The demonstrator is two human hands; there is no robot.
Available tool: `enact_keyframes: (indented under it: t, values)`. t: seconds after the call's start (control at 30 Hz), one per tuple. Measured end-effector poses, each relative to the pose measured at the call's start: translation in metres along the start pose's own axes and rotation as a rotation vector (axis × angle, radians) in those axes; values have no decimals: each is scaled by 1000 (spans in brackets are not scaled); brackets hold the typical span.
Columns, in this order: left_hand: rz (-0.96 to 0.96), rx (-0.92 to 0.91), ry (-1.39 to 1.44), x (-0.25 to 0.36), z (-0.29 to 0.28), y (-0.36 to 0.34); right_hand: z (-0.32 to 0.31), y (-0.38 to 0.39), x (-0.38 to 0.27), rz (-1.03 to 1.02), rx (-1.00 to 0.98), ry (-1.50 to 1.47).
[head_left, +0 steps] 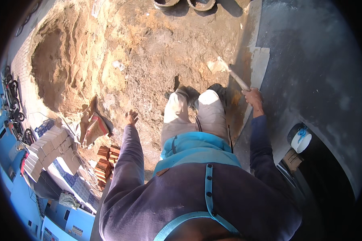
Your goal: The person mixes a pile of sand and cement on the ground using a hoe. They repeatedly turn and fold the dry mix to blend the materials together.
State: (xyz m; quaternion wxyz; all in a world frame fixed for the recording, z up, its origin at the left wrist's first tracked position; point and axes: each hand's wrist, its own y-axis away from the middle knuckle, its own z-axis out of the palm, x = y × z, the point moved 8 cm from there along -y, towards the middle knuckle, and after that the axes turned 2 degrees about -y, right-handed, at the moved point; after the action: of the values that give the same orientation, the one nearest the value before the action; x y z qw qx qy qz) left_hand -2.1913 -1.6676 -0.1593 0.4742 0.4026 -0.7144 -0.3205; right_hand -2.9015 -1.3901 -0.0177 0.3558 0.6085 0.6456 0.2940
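My right hand (253, 97) is wrapped round the end of a hoe's wooden handle, out to the right of my legs. The hoe (238, 78) slants away to the far left, and its mud-caked head rests at the wet soil. My left hand (131, 117) hangs over the ground to the left of my knees, fingers apart and nothing in it. Under and ahead of me spreads a patch of wet, trodden mud (157, 64), with my feet on its near part.
Two round pans (202, 4) stand at the far edge. A sand heap (64, 76) rises at left. Nearer left are a torn sack (95, 127), red bricks (103, 168) and stacked pale blocks (48, 146). A white bucket (301, 141) is at right, beyond a grey slab (260, 64).
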Motion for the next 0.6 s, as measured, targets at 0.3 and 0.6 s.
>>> enact_keyframes:
  t: [0.3,0.6]
  values:
    - [-236,-214,-292,-115,27,115,29,-9,-74,5,134,94]
    - [229,-316,-120,71,93,110,31,-24,-72,31,113,71]
